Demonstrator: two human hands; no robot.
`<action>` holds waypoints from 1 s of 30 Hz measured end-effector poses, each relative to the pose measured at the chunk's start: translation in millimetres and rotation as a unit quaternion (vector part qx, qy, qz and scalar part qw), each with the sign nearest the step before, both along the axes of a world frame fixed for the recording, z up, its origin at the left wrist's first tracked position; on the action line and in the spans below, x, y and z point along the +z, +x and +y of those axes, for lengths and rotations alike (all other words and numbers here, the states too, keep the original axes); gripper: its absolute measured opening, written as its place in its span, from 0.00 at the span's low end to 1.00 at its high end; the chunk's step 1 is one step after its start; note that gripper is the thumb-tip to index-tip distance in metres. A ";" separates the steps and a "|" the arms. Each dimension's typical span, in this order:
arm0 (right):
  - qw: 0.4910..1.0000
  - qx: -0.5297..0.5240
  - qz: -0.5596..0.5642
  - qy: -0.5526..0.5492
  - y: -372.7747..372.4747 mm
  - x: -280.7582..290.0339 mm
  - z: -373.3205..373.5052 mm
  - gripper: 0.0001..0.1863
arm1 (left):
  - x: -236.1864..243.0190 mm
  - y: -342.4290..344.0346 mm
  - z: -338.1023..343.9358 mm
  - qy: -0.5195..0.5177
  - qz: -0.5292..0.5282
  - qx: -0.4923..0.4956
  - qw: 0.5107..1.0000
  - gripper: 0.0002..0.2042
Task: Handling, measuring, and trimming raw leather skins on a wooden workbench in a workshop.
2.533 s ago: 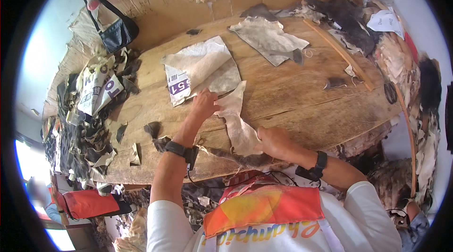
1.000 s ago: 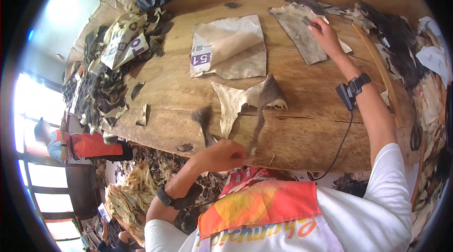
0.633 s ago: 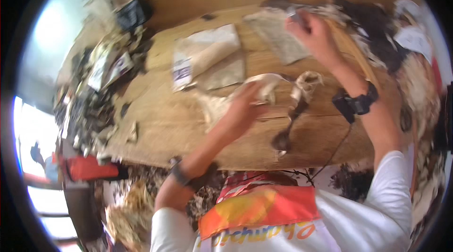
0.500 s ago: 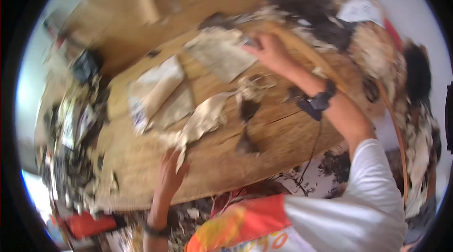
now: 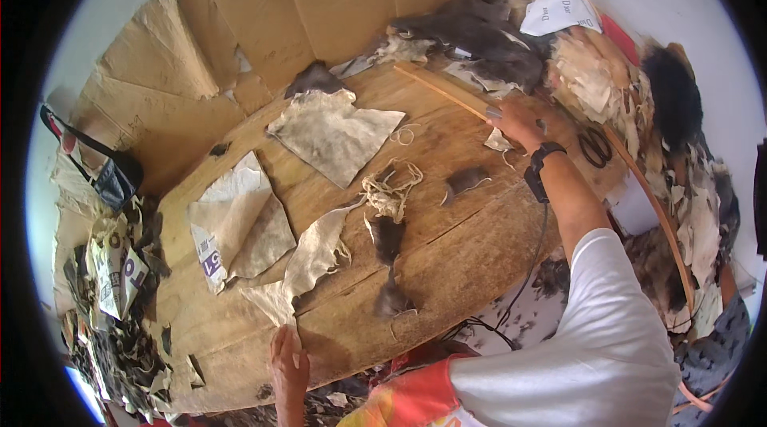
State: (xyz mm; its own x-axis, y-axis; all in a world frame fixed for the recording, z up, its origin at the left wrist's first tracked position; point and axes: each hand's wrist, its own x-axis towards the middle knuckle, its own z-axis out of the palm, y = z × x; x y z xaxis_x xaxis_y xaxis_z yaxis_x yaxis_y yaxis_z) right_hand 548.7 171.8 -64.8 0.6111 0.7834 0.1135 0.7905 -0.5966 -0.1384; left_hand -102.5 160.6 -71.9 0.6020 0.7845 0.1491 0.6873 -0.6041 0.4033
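My left hand (image 5: 289,357) is at the table's front edge, fingers closed on the narrow end of a cream hide strip (image 5: 319,251). My right hand (image 5: 519,125) grips a small grey tool (image 5: 494,114), its type unclear, at the near end of a long wooden strip (image 5: 439,83). Between my hands lie a tangle of pale stringy scraps (image 5: 387,191), dark hide scraps (image 5: 387,239) and a small grey scrap (image 5: 465,183). A folded piece with printed paper (image 5: 244,227) lies left of the cream strip; a flat pale hide (image 5: 331,127) lies farther back.
Heaped scraps and printed sacking (image 5: 116,267) line the left side, below a black bag (image 5: 116,183). Hide piles (image 5: 587,75) and a white sheet (image 5: 559,11) fill the back right, with black scissors (image 5: 594,146) nearby. Cardboard (image 5: 264,3) covers the back wall. A cable hangs from my right wrist.
My view has swung right. My right hand has left the pale hide at the back for the wooden strip's end. My left hand has come to grip the cream strip's lower end.
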 end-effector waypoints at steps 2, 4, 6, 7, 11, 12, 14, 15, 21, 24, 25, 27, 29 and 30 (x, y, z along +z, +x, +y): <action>0.998 0.054 -0.019 0.001 -2.9 -3.3 13.0 0.20 | 5.2 -4.2 -1.9 -0.032 -0.007 0.013 0.999 0.25; 0.995 0.073 -0.057 -0.048 -1.2 -9.1 17.7 0.21 | 11.8 -9.2 -4.9 -0.079 -0.022 0.015 0.997 0.25; 0.995 0.093 0.041 -0.020 -22.0 21.7 8.3 0.19 | 17.9 -9.7 -5.1 -0.103 -0.031 0.000 0.994 0.27; 0.998 0.043 0.044 -0.024 -15.7 23.5 5.2 0.25 | 23.0 -5.3 -3.7 -0.115 -0.040 -0.014 0.992 0.27; 0.995 0.005 0.042 -0.089 -15.1 34.3 21.0 0.25 | 15.0 -2.9 -10.8 -0.108 -0.081 -0.002 0.991 0.23; 0.995 -0.023 -0.004 -0.101 -11.1 35.6 23.9 0.27 | 11.7 -4.2 -15.2 -0.078 -0.076 -0.025 0.994 0.21; 0.997 -0.014 -0.026 -0.078 -21.7 48.2 24.7 0.27 | 10.5 -3.0 -26.7 -0.067 -0.084 -0.005 0.994 0.19; 0.996 -0.009 -0.029 -0.078 -20.8 51.4 23.8 0.27 | 8.9 -1.4 -31.1 -0.056 -0.092 -0.003 0.994 0.17; 0.996 0.070 -0.034 0.049 -71.3 88.1 -8.0 0.23 | -7.9 2.2 -51.4 -0.024 -0.135 -0.068 0.988 0.17; 0.973 0.178 0.046 0.137 -173.2 100.3 -27.4 0.20 | -14.1 -2.0 -56.2 -0.016 -0.167 -0.093 0.981 0.17; 0.969 0.201 0.063 0.133 -212.2 103.5 -35.9 0.20 | -16.4 -3.8 -55.6 -0.011 -0.167 -0.088 0.982 0.17; 0.940 0.275 0.142 0.142 -272.6 99.0 -53.7 0.21 | -18.0 -4.1 -53.4 -0.007 -0.178 -0.095 0.979 0.16; 0.928 0.338 0.135 0.086 -330.2 93.3 -63.3 0.22 | -21.1 -4.9 -53.2 -0.006 -0.184 -0.099 0.978 0.16; 0.915 0.380 0.107 0.079 -358.7 92.9 -67.1 0.23 | -22.3 -4.9 -51.0 -0.002 -0.184 -0.101 0.978 0.15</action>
State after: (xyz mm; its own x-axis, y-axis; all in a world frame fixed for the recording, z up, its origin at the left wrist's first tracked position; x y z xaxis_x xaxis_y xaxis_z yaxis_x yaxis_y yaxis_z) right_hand 190.0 104.7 28.1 -0.0821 0.9758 0.2028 0.9139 0.1549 -0.3753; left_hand -107.4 109.6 -94.2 0.6512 0.6557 0.3821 0.3617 -0.7108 0.6033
